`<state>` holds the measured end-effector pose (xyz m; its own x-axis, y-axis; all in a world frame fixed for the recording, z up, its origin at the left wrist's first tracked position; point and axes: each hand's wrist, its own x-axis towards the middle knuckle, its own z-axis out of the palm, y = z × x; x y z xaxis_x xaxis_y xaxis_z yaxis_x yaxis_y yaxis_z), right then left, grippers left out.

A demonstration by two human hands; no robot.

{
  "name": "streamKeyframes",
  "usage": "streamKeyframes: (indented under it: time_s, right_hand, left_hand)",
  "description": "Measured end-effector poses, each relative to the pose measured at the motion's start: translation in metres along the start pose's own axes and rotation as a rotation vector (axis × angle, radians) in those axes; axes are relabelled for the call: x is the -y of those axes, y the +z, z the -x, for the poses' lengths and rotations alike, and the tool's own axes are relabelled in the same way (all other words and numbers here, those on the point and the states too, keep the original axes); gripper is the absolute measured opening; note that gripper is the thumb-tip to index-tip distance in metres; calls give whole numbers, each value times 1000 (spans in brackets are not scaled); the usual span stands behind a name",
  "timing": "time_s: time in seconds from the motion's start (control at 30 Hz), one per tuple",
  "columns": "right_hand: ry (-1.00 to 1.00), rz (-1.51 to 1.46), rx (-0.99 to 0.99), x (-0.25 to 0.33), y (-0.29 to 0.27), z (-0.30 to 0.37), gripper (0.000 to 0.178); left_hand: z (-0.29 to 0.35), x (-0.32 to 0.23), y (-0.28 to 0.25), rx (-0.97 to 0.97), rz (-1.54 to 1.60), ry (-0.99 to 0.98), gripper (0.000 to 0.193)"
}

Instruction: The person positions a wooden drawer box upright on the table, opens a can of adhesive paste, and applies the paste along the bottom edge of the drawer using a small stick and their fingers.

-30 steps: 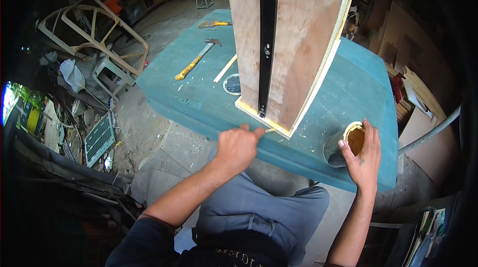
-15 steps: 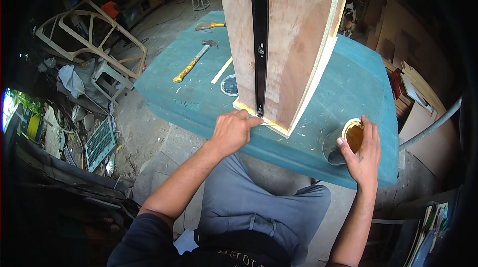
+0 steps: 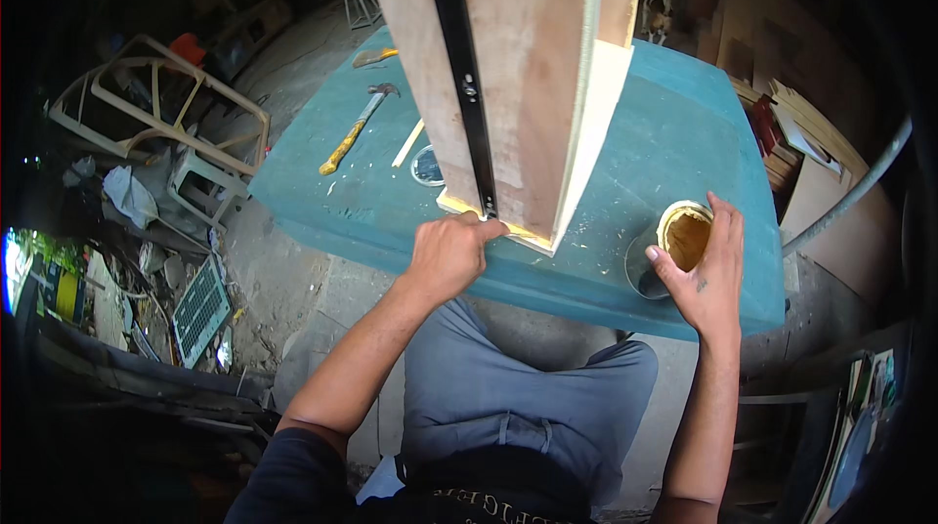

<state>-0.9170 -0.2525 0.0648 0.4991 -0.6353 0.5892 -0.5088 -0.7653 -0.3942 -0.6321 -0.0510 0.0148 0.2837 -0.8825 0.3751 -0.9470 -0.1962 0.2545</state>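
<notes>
A plywood box (image 3: 532, 84), drawer-like, stands on end on the table, with a black metal slide rail (image 3: 459, 55) up its near face. Pale yellow filler streaks its bottom edge (image 3: 528, 234). At that edge my left hand (image 3: 447, 255) is closed, its index finger extended along the edge; something thin shows by the fingertip, too small to name. My right hand (image 3: 708, 270) grips an open can (image 3: 689, 236) from its right side, thumb in front and fingers behind. Yellow-brown paste coats the can's inside. The can is tilted at the table's right front.
On the blue-green table (image 3: 322, 202) lie a claw hammer (image 3: 354, 133), another yellow-handled tool (image 3: 374, 57), a wood strip (image 3: 408, 143) and a round lid (image 3: 427, 167). Wooden frames (image 3: 161, 99) and a plastic stool (image 3: 207, 190) stand on the left. Boards (image 3: 831, 192) lean at the right.
My view has shifted, so the box leans more to the left in it. The left hand stays at the box's bottom edge. The right hand still holds the can.
</notes>
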Motion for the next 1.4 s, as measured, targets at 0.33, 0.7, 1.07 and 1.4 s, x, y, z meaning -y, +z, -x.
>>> streamKeyframes:
  time_s: [0.33, 0.7, 1.07, 1.4]
  right_hand:
    - [-44, -55, -42, -6, 4, 5, 91]
    - [-205, -138, -184, 2, 14, 26, 105]
    - [-257, -176, -234, 7, 24, 40, 89]
    - [-242, -278, -272, 3, 32, 47, 90]
  left_hand:
    - [-11, -10, -6, 41, -79, 87, 39]
    - [-30, -94, -55, -88, 160, 281, 25]
    - [-82, -180, -10, 44, -165, 668, 19]
    - [-89, -183, 23, 55, -10, 712, 27]
